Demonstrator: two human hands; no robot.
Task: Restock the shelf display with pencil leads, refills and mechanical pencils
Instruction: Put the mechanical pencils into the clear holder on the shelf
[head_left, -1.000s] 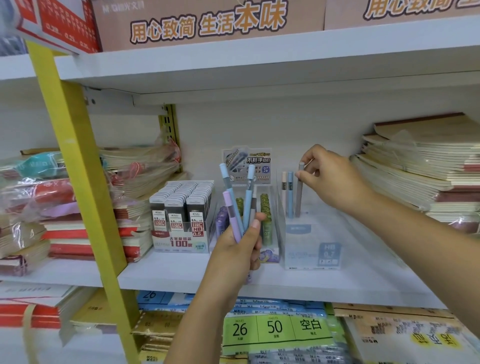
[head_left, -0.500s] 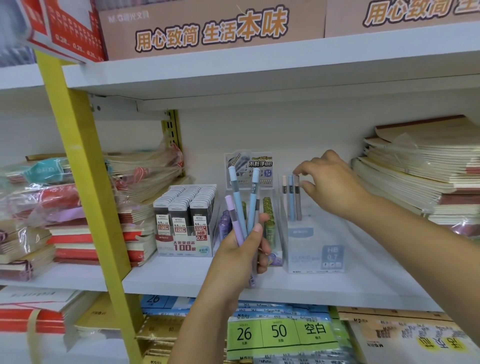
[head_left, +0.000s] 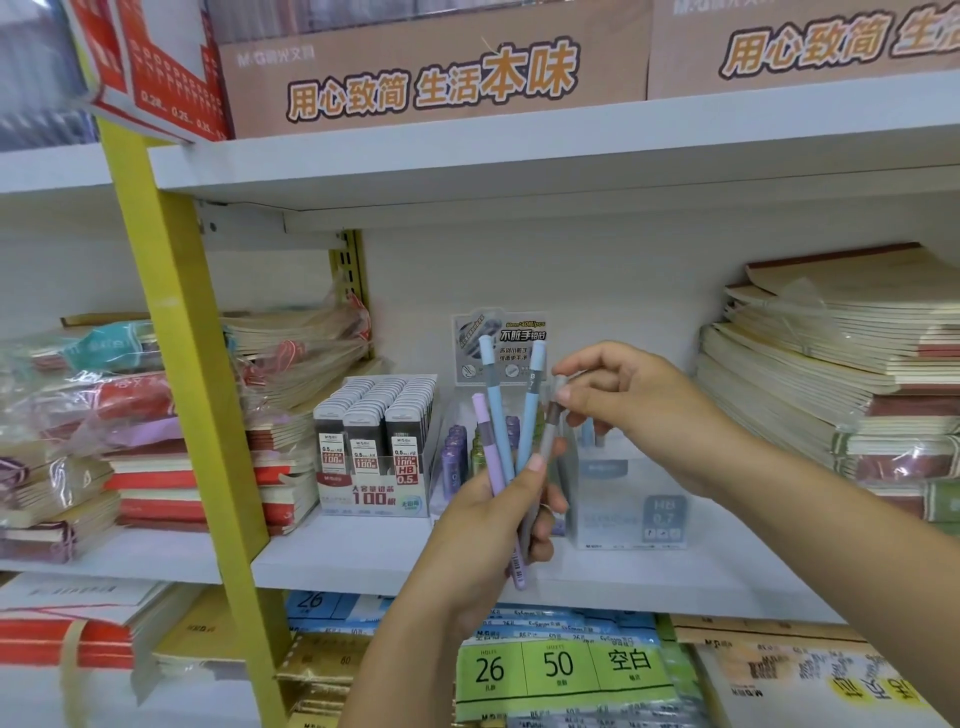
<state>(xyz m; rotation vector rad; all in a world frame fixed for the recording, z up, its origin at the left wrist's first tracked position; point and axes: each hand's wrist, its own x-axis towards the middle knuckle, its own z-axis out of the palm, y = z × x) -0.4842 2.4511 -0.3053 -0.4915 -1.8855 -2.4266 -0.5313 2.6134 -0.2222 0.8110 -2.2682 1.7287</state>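
Observation:
My left hand (head_left: 498, 525) grips a fan of pastel mechanical pencils (head_left: 501, 436), two blue, one purple and one grey, in front of the white shelf (head_left: 363, 561). My right hand (head_left: 623, 395) pinches the top of the grey pencil (head_left: 549, 431) at the right of that fan. Behind the hands stands a clear pencil display box (head_left: 631, 509) marked HB 0.7, with a few pencils upright in it, mostly hidden by my right hand. A box of black 0.5 lead cases (head_left: 376, 441) stands to the left, and small lead tubes (head_left: 454, 462) stand between the two boxes.
Stacks of wrapped notebooks (head_left: 156, 447) fill the shelf's left side and taller stacks (head_left: 841, 374) its right. A yellow upright post (head_left: 176, 332) runs down the left. Cardboard boxes (head_left: 431, 67) sit on the shelf above; loose-leaf paper packs (head_left: 561, 670) lie below.
My right hand left the pencils standing in the clear box and came left to the fan in my left hand, where it now pinches the grey pencil. The left hand stayed put.

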